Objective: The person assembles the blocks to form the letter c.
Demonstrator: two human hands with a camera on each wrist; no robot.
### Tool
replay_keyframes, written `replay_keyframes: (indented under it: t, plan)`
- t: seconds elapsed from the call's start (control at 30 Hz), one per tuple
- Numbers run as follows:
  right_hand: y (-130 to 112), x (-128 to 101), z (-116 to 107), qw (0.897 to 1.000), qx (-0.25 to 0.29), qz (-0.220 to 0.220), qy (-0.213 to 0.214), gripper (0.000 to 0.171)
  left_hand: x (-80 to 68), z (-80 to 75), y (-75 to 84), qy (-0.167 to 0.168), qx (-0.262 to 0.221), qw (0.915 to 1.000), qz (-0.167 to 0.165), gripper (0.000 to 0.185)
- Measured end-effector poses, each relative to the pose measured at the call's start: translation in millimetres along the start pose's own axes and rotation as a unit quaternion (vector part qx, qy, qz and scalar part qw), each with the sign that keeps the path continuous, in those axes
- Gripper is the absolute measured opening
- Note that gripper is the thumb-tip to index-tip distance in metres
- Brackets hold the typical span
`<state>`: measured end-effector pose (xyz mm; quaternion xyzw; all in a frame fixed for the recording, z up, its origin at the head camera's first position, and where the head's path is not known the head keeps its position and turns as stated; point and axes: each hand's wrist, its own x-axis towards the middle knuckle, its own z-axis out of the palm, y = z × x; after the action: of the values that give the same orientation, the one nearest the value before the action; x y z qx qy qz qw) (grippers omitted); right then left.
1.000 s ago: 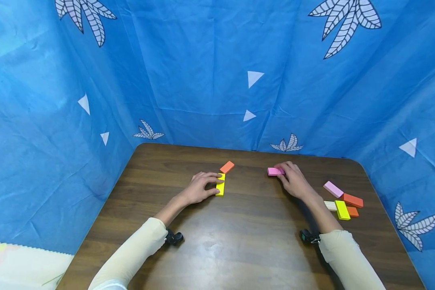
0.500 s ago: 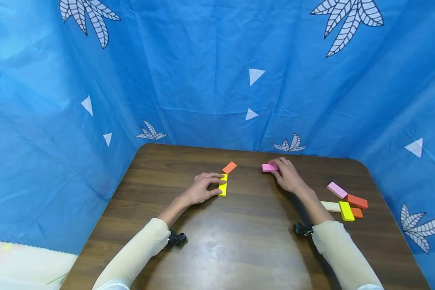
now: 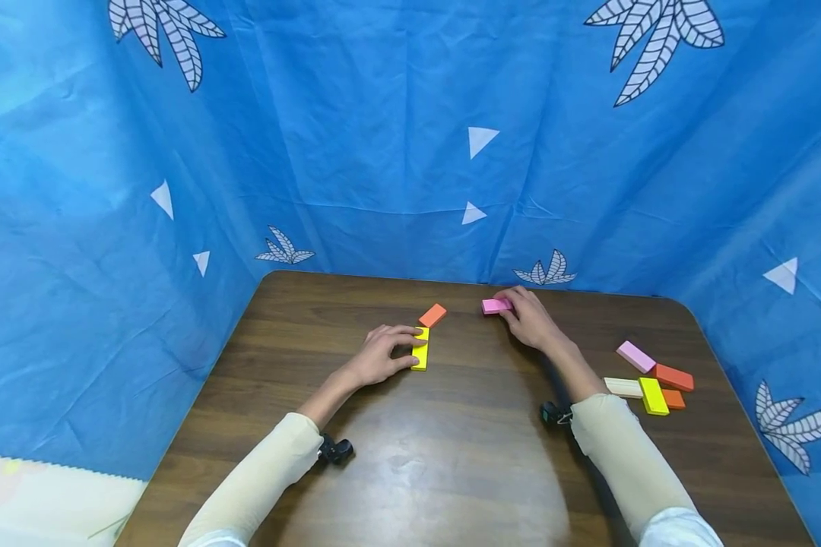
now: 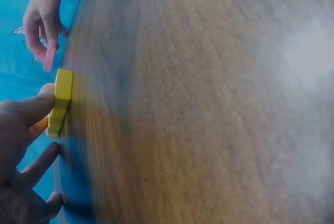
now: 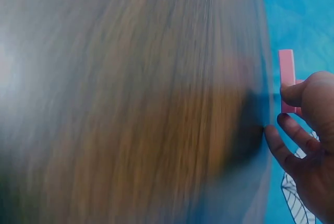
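Observation:
My left hand (image 3: pixel 381 355) pinches a yellow block (image 3: pixel 420 351) lying flat on the table, the thumb at its near end and fingers toward its far end. An orange block (image 3: pixel 433 315) lies angled at the yellow block's far end. Farther right, a pink block (image 3: pixel 496 306) is pinched between thumb and fingers of my right hand (image 3: pixel 530 319). The right wrist view shows the thumb on the side of this pink block (image 5: pixel 286 72), its other fingers spread beside it. In the left wrist view the yellow block (image 4: pixel 62 96) stands between thumb and fingers.
Right of my right arm lies a loose group of blocks: a pale pink block (image 3: pixel 635 356), a red block (image 3: pixel 673 377), a cream block (image 3: pixel 623 387), a yellow block (image 3: pixel 653 396) and an orange block (image 3: pixel 673 399). A blue curtain (image 3: pixel 356 152) hangs behind the wooden table (image 3: pixel 397 471).
My right hand has carried the pink block left and slightly farther back, closer to the orange block. My left hand stays in place on the yellow block.

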<state>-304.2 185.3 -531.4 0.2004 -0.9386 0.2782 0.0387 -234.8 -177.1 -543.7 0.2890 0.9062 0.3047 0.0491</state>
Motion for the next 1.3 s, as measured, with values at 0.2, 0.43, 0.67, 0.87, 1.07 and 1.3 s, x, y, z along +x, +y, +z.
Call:
replay_keyframes:
  t: [0.2, 0.43, 0.67, 0.87, 1.07, 1.3]
  plan:
    - [-7.6, 12.6, 8.8, 1.000, 0.012, -0.008, -0.003, 0.030, 3.5, 0.1, 1.6, 0.002, -0.001, 1.0000, -0.005, 0.040]
    - [-17.6, 23.6, 17.8, 1.000, 0.014, -0.009, -0.013, 0.030, 2.9, -0.2, -1.7, -0.001, -0.002, 0.9999, -0.012, 0.040]
    - [-21.1, 32.4, 25.2, 1.000, 0.009, -0.001, -0.024, 0.031, 4.4, -0.6, -4.3, -0.001, -0.003, 1.0000, -0.007, 0.040]
    - [-26.5, 40.4, 31.2, 0.999, -0.006, -0.017, -0.036, 0.030, 3.9, -1.9, -4.9, 0.005, -0.004, 0.9999, -0.010, 0.040]
    - [-31.8, 48.2, 37.2, 0.999, -0.009, -0.022, -0.039, 0.030, 3.4, -3.4, -6.3, 0.005, -0.002, 0.9999, -0.014, 0.040]
    - [-32.9, 51.6, 41.1, 0.999, -0.008, -0.028, -0.037, 0.030, 4.2, -0.3, -6.6, 0.014, -0.002, 0.9999, 0.005, 0.039]
